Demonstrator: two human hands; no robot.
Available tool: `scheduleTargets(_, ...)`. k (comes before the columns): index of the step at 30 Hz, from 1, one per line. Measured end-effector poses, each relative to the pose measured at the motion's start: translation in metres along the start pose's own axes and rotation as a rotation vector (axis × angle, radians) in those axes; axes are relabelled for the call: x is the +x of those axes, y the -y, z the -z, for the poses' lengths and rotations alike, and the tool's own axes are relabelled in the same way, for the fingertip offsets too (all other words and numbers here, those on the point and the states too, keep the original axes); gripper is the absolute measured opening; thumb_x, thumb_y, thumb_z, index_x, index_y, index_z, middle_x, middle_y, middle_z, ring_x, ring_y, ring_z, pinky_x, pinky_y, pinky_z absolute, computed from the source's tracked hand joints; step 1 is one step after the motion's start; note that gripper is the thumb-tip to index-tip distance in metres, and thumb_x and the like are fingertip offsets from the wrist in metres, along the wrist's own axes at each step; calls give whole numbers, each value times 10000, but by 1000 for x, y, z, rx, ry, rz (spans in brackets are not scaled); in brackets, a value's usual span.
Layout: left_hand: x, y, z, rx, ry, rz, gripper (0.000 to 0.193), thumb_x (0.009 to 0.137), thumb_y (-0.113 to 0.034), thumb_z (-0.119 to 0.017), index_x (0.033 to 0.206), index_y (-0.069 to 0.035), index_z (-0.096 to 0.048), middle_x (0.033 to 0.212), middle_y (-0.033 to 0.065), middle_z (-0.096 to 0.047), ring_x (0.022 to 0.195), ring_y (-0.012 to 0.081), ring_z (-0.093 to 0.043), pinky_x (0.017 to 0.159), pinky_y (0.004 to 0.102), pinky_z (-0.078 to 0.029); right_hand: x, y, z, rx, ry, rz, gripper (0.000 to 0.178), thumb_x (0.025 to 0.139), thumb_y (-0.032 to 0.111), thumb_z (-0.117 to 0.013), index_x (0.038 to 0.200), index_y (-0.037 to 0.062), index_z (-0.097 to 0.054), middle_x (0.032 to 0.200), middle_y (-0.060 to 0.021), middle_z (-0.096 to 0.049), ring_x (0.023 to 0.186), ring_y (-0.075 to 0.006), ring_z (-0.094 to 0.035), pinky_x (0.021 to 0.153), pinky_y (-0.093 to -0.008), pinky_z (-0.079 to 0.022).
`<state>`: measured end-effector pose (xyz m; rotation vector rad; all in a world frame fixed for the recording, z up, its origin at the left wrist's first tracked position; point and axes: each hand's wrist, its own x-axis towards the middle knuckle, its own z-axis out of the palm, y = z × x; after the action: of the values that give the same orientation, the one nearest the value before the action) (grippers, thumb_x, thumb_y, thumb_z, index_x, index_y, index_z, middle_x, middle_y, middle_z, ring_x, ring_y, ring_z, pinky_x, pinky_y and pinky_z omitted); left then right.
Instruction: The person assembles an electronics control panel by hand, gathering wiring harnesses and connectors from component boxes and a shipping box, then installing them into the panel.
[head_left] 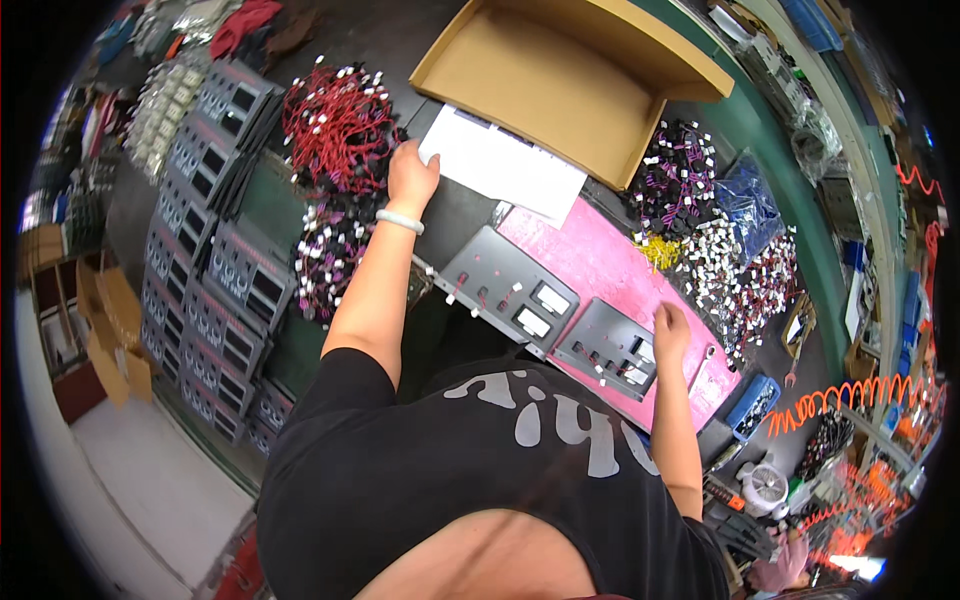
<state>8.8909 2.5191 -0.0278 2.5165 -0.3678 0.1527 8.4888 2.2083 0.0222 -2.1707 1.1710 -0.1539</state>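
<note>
My left hand [412, 182], reaching forward with a pale bracelet at its wrist, is closed on the left edge of a flat white sheet [500, 170]. The sheet lies in front of an open cardboard box and partly overlaps a pink mat [600, 250]. My right hand [671, 334] hovers beside the mat's right part, fingers loosely bent and apart, with nothing visible in them. Closest to it is a dark panel [607, 345] with small rectangular displays. A second, larger dark panel [510, 285] lies to its left, with small white connectors along its near edge.
Behind the sheet stands the cardboard box [550, 70]. Red wire bundles [340, 125] and stacked grey panels [205, 250] are at left. Purple-black cables [675, 170], white connectors [735, 270], a wrench [703, 368] and a blue bin [755, 405] lie at right.
</note>
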Motion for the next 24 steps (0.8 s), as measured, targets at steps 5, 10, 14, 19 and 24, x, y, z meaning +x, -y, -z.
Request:
scheduleTargets(5,35,-40,0,328,226,98,594,616,-319,-794,1061,-7,-554,1093,139,-587,1039,313,-499,883,418,-421,72,129,-55,-93,45,132,322,837,284,-602,1004,8,-612,812,-179,-641,726,-317,-626,653,-383,-484)
scheduleTargets(10,50,-34,-13,380,242,52,635,575,-352,-818,1028,2,-549,986,149,-637,970,334,-550,844,407,-446,166,163,-89,-258,-15,28,374,849,347,-532,978,5,-614,898,-204,-645,823,-355,-633,704,-441,-494)
scheduleTargets(14,55,-37,-17,441,383,91,513,598,-329,-805,953,-23,-596,926,130,-665,967,334,-566,818,427,-463,189,187,-96,-599,97,-169,363,829,357,-520,1011,66,-640,983,-170,-655,928,-326,-632,774,-424,-506)
scheduleTargets(19,52,-37,-17,421,375,87,437,636,-279,-776,942,-18,-604,996,133,-612,988,321,-545,829,429,-459,194,188,-84,-516,132,-115,351,788,314,-506,1013,85,-648,1007,-187,-641,939,-348,-620,793,-413,-494)
scheduleTargets(24,45,-46,-30,303,308,110,742,611,-322,-803,1166,33,-461,1155,200,-482,1098,351,-456,874,417,-456,195,165,-71,120,5,-53,256,735,237,-623,708,-18,-629,635,-129,-619,630,-223,-621,618,-352,-482)
